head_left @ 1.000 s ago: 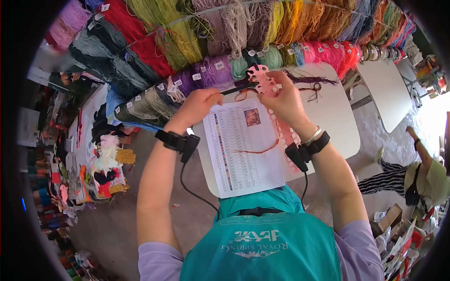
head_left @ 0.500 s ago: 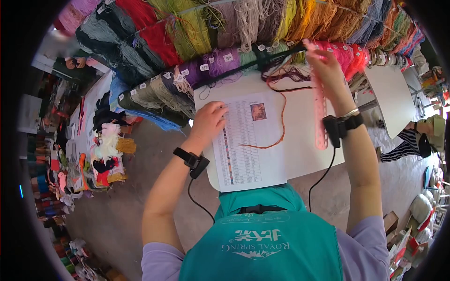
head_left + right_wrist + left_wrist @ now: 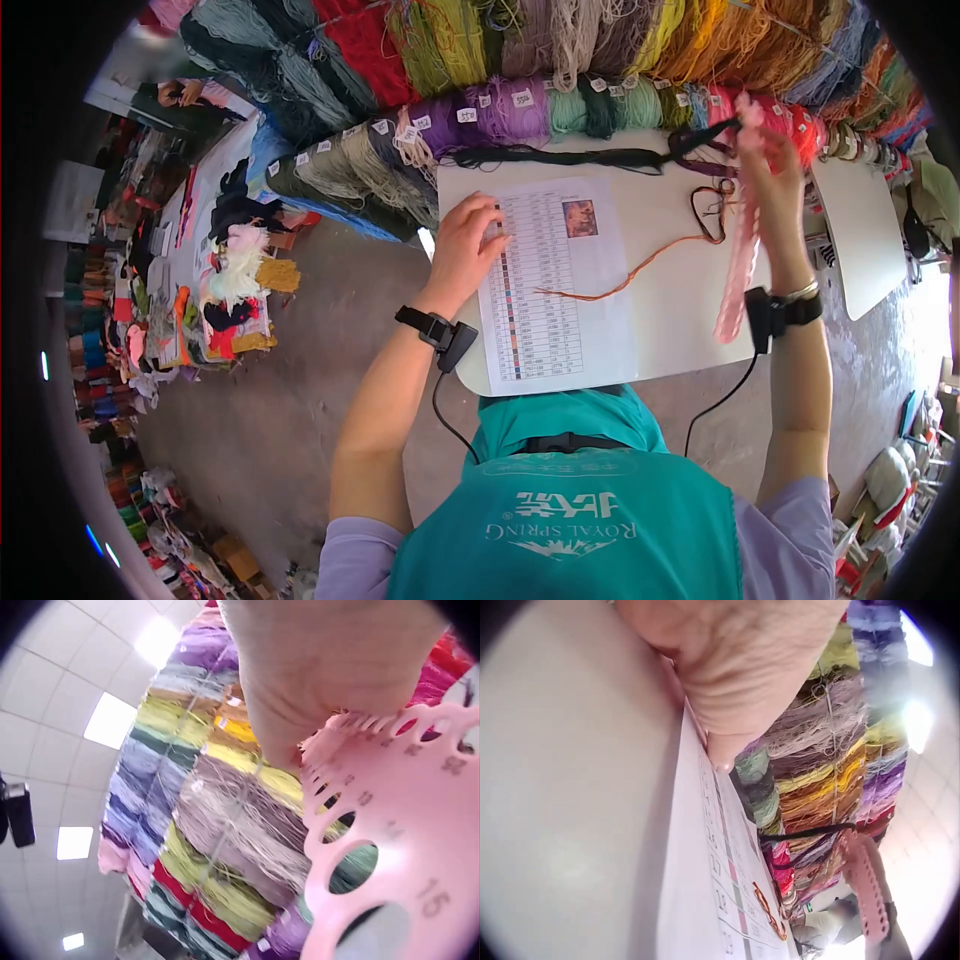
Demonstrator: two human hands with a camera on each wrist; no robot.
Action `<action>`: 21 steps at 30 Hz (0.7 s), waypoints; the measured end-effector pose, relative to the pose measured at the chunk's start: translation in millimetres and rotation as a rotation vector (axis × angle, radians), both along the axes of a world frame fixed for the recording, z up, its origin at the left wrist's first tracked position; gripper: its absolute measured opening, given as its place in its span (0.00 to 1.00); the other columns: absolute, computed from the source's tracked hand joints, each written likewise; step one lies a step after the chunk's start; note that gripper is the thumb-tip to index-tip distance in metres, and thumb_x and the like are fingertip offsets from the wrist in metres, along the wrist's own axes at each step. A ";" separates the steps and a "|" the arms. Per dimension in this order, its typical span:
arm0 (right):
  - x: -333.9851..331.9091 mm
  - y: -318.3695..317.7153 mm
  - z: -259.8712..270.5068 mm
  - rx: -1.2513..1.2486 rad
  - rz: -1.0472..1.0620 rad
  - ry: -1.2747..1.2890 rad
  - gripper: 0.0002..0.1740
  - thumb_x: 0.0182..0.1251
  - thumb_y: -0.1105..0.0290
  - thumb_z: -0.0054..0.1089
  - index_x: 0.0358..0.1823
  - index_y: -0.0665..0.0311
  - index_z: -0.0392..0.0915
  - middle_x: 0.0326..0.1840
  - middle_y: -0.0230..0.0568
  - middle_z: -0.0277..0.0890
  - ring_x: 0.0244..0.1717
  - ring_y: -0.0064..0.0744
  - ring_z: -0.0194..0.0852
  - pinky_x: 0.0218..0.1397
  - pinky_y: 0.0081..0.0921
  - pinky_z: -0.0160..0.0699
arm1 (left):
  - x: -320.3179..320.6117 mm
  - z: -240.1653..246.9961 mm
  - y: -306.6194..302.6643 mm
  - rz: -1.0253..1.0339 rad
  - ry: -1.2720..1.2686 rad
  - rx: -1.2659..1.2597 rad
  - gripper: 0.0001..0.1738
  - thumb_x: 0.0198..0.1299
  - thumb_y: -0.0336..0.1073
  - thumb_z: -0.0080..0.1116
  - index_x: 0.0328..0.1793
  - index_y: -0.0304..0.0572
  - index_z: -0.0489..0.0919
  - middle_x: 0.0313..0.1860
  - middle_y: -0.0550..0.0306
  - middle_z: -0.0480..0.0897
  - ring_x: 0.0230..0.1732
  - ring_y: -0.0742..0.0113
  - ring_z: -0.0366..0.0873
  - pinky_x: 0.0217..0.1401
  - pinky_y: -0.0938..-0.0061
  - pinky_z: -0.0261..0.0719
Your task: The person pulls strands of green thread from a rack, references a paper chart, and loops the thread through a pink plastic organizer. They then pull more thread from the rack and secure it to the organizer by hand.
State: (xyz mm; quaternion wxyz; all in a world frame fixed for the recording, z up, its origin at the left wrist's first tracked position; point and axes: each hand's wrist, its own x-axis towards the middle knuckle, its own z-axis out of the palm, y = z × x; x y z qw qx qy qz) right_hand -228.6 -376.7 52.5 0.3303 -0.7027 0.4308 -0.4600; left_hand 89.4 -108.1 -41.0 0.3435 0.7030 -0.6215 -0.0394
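Observation:
My right hand [image 3: 778,190] holds a pink perforated thread card [image 3: 740,265] by its upper part, with its lower end hanging over the right side of the table. Close up in the right wrist view, the thread card [image 3: 405,840] shows printed numbers beside holes along its edge. A dark skein of thread [image 3: 600,158] runs from the card's top leftward along the table's back. My left hand [image 3: 465,250] rests at the left edge of a printed colour chart [image 3: 605,340], fingers loosely bent. Orange-brown thread [image 3: 590,298] lies across the chart.
The white table [image 3: 680,325] carries the chart. Labelled thread bundles [image 3: 510,110] line its back edge, with hanging skeins [image 3: 540,40] above. A second table [image 3: 860,240] stands to the right. Piled yarn [image 3: 240,265] covers another table at the left.
My right hand has carried the thread card away to the right, drawing the dark thread out along the table. My left hand has let go of the dark thread and come down to the chart's edge.

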 end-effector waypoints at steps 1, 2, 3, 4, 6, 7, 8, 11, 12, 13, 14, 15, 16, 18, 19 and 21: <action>1.4 8.5 -16.6 0.042 -0.016 0.104 0.28 0.62 0.59 0.69 0.58 0.66 0.73 0.48 0.39 0.77 0.45 0.24 0.75 0.48 0.21 0.74 | -0.8 -0.3 0.7 0.010 -0.001 -0.002 0.16 0.53 0.33 0.68 0.49 0.41 0.80 0.57 0.53 0.78 0.63 0.51 0.73 0.64 0.62 0.71; 1.8 18.0 -30.9 0.083 -0.032 0.209 0.30 0.59 0.58 0.71 0.58 0.65 0.73 0.51 0.45 0.79 0.49 0.28 0.76 0.52 0.26 0.77 | -1.7 -0.1 1.1 0.020 -0.001 -0.004 0.16 0.53 0.33 0.68 0.49 0.41 0.80 0.56 0.53 0.78 0.62 0.51 0.73 0.64 0.62 0.72; 0.2 25.1 -44.4 0.106 -0.008 0.254 0.30 0.58 0.58 0.72 0.58 0.64 0.73 0.51 0.47 0.78 0.51 0.31 0.77 0.53 0.28 0.77 | -2.3 0.1 1.1 0.028 -0.002 -0.007 0.16 0.53 0.33 0.68 0.48 0.41 0.81 0.54 0.53 0.78 0.61 0.51 0.73 0.63 0.62 0.72; -0.7 30.3 -58.4 0.129 0.016 0.299 0.30 0.57 0.59 0.72 0.59 0.63 0.72 0.52 0.49 0.77 0.52 0.35 0.77 0.54 0.30 0.76 | -2.3 0.0 1.5 0.033 0.002 -0.001 0.16 0.52 0.33 0.69 0.47 0.41 0.81 0.52 0.53 0.78 0.59 0.51 0.74 0.62 0.61 0.73; -4.4 32.9 -84.3 0.105 0.022 0.364 0.31 0.56 0.58 0.71 0.59 0.62 0.72 0.55 0.52 0.75 0.55 0.45 0.76 0.57 0.36 0.75 | -3.3 0.1 1.8 0.039 0.011 0.012 0.15 0.50 0.33 0.70 0.45 0.41 0.82 0.48 0.53 0.78 0.55 0.51 0.75 0.58 0.60 0.73; -5.5 35.3 -90.5 0.122 0.029 0.388 0.31 0.56 0.57 0.70 0.59 0.62 0.72 0.55 0.52 0.75 0.56 0.46 0.76 0.57 0.37 0.75 | -4.0 0.3 1.7 0.038 0.004 0.011 0.16 0.50 0.33 0.70 0.45 0.41 0.82 0.48 0.53 0.78 0.54 0.51 0.75 0.57 0.60 0.74; -5.7 38.4 -91.4 0.139 0.036 0.412 0.31 0.57 0.57 0.70 0.59 0.62 0.72 0.56 0.52 0.75 0.56 0.47 0.75 0.58 0.38 0.75 | -5.1 0.5 1.9 0.036 -0.004 0.009 0.16 0.50 0.33 0.71 0.46 0.41 0.83 0.47 0.53 0.78 0.54 0.51 0.75 0.57 0.60 0.74; -5.4 40.7 -90.4 0.157 0.049 0.338 0.29 0.59 0.58 0.67 0.59 0.63 0.72 0.53 0.50 0.76 0.54 0.46 0.75 0.57 0.36 0.75 | -7.2 2.5 5.2 0.025 -0.014 0.040 0.19 0.52 0.34 0.70 0.50 0.42 0.83 0.50 0.53 0.77 0.55 0.53 0.75 0.57 0.63 0.76; -5.9 40.8 -90.1 0.167 0.050 0.320 0.28 0.59 0.59 0.67 0.59 0.63 0.72 0.52 0.50 0.76 0.53 0.44 0.76 0.56 0.36 0.75 | -7.9 3.6 6.7 0.018 -0.015 0.056 0.20 0.52 0.34 0.69 0.52 0.42 0.82 0.52 0.53 0.76 0.55 0.54 0.75 0.58 0.64 0.76; -7.0 41.5 -89.1 0.171 0.057 0.310 0.27 0.60 0.60 0.66 0.58 0.63 0.73 0.51 0.48 0.76 0.51 0.42 0.76 0.54 0.34 0.75 | -9.1 5.2 8.1 0.015 -0.002 0.069 0.20 0.53 0.33 0.69 0.53 0.42 0.82 0.53 0.53 0.76 0.57 0.54 0.74 0.59 0.64 0.76; -7.9 43.0 -87.6 0.175 0.064 0.300 0.26 0.60 0.61 0.66 0.58 0.63 0.73 0.49 0.47 0.76 0.49 0.40 0.76 0.53 0.33 0.76 | -10.4 7.2 10.0 0.012 0.012 0.082 0.20 0.53 0.33 0.69 0.54 0.42 0.82 0.54 0.53 0.76 0.59 0.54 0.74 0.59 0.64 0.76; -8.7 43.5 -87.3 0.178 0.071 0.291 0.25 0.61 0.62 0.65 0.58 0.64 0.73 0.48 0.46 0.76 0.46 0.37 0.76 0.52 0.31 0.76 | -12.3 8.9 11.8 0.010 0.025 0.095 0.21 0.53 0.32 0.69 0.55 0.42 0.81 0.55 0.52 0.76 0.60 0.53 0.74 0.60 0.64 0.76; -10.0 42.1 -90.7 0.163 0.082 0.240 0.24 0.61 0.63 0.65 0.57 0.64 0.74 0.47 0.44 0.76 0.44 0.35 0.75 0.50 0.30 0.76 | -14.8 11.1 13.4 0.015 0.021 0.090 0.21 0.53 0.32 0.69 0.55 0.43 0.81 0.56 0.52 0.75 0.62 0.53 0.73 0.61 0.64 0.76; -11.0 40.2 -98.2 0.137 0.107 0.137 0.22 0.61 0.66 0.64 0.56 0.64 0.74 0.44 0.41 0.76 0.41 0.30 0.74 0.47 0.27 0.76 | -19.3 14.4 17.0 0.026 0.013 0.084 0.22 0.54 0.31 0.68 0.56 0.43 0.81 0.59 0.52 0.74 0.65 0.52 0.72 0.63 0.63 0.75; -12.5 39.4 -100.4 0.150 0.089 0.155 0.22 0.61 0.67 0.64 0.56 0.63 0.75 0.43 0.40 0.76 0.40 0.29 0.73 0.46 0.27 0.75 | -21.2 14.2 19.4 0.032 0.014 0.083 0.21 0.54 0.31 0.68 0.56 0.43 0.81 0.60 0.52 0.74 0.66 0.52 0.71 0.63 0.62 0.75; -12.9 41.5 -95.6 0.175 0.053 0.192 0.20 0.61 0.68 0.63 0.55 0.63 0.75 0.42 0.37 0.76 0.37 0.26 0.71 0.43 0.25 0.74 | -24.8 13.4 23.5 0.042 0.016 0.080 0.21 0.54 0.31 0.68 0.56 0.43 0.81 0.61 0.52 0.74 0.68 0.51 0.70 0.65 0.61 0.74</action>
